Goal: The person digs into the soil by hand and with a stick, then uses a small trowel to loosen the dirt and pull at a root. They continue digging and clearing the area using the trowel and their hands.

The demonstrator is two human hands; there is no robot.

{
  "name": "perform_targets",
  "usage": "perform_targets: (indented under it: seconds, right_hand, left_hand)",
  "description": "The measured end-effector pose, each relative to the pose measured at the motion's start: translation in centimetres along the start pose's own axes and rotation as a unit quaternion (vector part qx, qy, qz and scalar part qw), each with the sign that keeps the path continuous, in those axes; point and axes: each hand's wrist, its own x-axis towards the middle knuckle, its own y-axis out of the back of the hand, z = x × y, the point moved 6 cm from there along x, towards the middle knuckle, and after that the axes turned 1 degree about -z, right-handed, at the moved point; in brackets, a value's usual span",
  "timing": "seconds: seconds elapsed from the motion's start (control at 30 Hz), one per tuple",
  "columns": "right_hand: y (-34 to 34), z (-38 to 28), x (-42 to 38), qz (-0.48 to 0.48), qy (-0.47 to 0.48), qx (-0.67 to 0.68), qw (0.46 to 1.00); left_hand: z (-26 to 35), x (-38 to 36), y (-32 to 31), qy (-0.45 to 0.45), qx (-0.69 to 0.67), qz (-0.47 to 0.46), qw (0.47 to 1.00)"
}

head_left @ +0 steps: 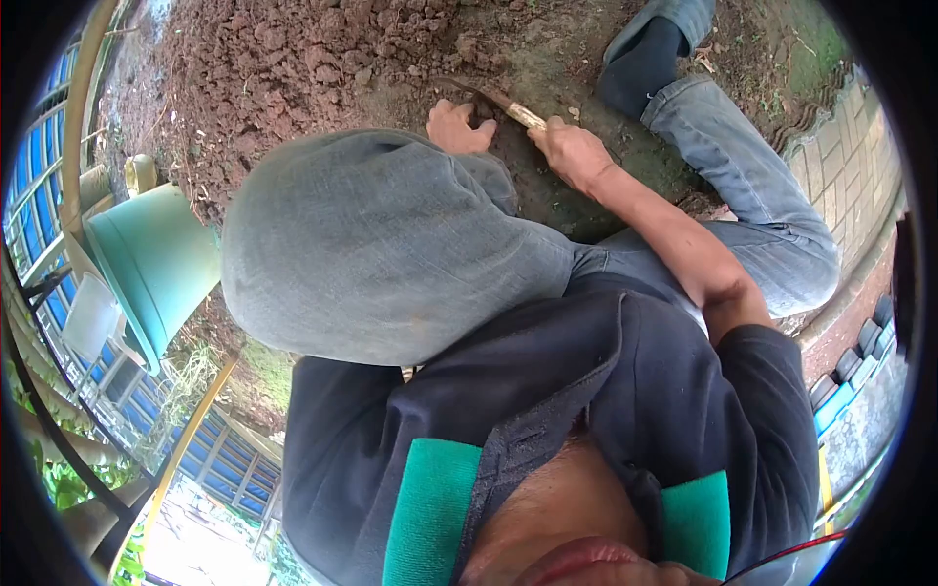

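Note:
My right hand (575, 152) is closed round the pale wooden handle of a sickle (529, 118). Its thin, curved, rusty-brown blade points left across the soil, just above my left hand. My left hand (455, 128) rests on the ground beside the blade, thumb apart from the fingers; nothing can be seen in it. The left forearm is hidden behind my bent knee in grey trousers (381, 244). Loose reddish-brown soil (322, 59) lies in clods beyond the left hand, with flatter, darker earth under both hands.
A light green bucket (147, 259) stands at the left, with a whitish container (91, 317) against it. My dark-covered foot (640, 78) is planted at upper right. Brick paving (848, 146) runs along the right side. Blue fencing (220, 464) and poles line the left edge.

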Motion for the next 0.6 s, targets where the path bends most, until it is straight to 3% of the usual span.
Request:
perform_targets:
  seconds: [0.07,0.17,0.23,0.27,0.37,0.47,0.57,0.6]
  right_hand:
    - [0.3,-0.9,0.0,0.015,0.030,0.010,0.999]
    - [2.6,0.2,-0.1,-0.169,-0.204,0.240,0.934]
    - [4.7,-1.1,0.1,-0.036,-0.003,0.125,0.991]
    - [6.0,-2.4,0.1,0.037,0.104,0.064,0.992]
    - [9.6,-5.1,-1.3,0.018,0.037,0.074,0.996]
    - [10.4,-6.5,-2.5,0.040,0.039,0.103,0.993]
    - [6.5,-4.6,-2.6,-0.002,0.063,0.093,0.994]
    - [3.1,-1.5,-1.7,-0.045,-0.038,0.119,0.991]
  left_hand:
    - [0.1,0.8,0.2,-0.003,0.003,0.013,1.000]
    - [-0.4,1.0,-0.3,-0.003,-0.009,-0.003,1.000]
    - [-0.5,-0.1,-0.2,0.000,-0.019,0.014,1.000]
    - [-0.5,-0.1,-0.1,0.027,-0.029,0.010,0.999]
    - [-0.6,-0.2,0.0,0.022,-0.046,0.054,0.997]
    - [-1.2,-0.4,1.4,0.110,-0.164,0.107,0.974]
    - [-1.3,-0.1,1.0,0.108,-0.299,0.041,0.947]
    - [-1.1,0.1,0.7,0.104,-0.285,0.026,0.953]
